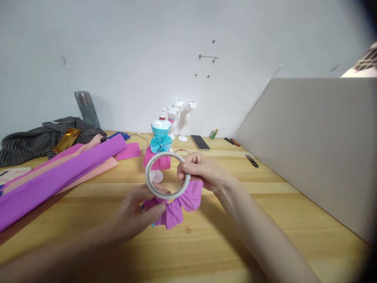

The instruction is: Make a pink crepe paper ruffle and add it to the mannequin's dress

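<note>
A white ring that looks like a tape roll is held up over the table, its open middle facing me. Gathered purple crepe paper runs along its lower right edge. My right hand pinches the ring's right side between thumb and fingers. At the lower left, my left hand closes on the purple paper, its thumb in front and some fingertips behind the ring. Just beyond stands a small dress form with a turquoise top, a pleated turquoise fan and a pink skirt.
Purple and peach crepe paper lies at left, near a striped cloth and a bottle. White dress forms stand by the wall. A phone, a green item and a dark cutter lie right. A pale panel borders the table.
</note>
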{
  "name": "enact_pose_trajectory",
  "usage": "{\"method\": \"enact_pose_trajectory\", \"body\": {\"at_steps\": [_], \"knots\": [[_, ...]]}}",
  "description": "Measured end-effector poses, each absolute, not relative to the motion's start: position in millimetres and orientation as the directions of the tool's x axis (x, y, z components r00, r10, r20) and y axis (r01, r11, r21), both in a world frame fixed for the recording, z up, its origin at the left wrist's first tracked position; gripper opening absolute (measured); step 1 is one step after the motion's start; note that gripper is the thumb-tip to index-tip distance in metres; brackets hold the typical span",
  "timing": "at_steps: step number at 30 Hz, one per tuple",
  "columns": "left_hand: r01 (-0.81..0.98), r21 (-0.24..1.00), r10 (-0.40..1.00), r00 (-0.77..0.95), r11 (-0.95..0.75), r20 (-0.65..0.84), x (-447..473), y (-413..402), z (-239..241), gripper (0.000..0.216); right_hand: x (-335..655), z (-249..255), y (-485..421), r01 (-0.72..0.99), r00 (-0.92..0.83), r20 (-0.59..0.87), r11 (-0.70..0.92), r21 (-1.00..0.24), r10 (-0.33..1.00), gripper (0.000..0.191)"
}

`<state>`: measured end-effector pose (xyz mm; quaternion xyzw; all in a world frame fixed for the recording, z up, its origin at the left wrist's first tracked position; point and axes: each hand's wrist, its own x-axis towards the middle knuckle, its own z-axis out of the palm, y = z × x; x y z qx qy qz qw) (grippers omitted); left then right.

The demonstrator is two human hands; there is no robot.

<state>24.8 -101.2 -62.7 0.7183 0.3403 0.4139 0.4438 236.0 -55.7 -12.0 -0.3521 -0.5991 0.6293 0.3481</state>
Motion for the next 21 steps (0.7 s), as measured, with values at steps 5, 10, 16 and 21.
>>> {"method": "enact_pose_trajectory", "body": {"at_steps": [5,10,16,21], "knots": [[0.073,0.919,0.838,0.443,-0.387,0.318,16,-119,-55,0.02,217,-12,-77,-0.181,-0.488,0.059,-0.034,-0.983,0.871,0.048],[0.043,0.905,0.878,0.267,-0.423,0.397,10,-127,-39,0.022,211,-8,-90,-0.269,-0.433,0.11,-0.012,-0.963,0.895,0.045],[0.099,0.939,0.912,0.289,-0.329,0.289,16,-120,-25,0.019,204,-9,-96,-0.349,-0.366,0.137,0.001,-0.937,0.921,0.044],[0.131,0.917,0.875,0.375,-0.378,0.307,13,-124,-18,0.028,202,-7,-103,-0.468,-0.422,0.238,0.014,-0.884,0.875,0.03]]}}
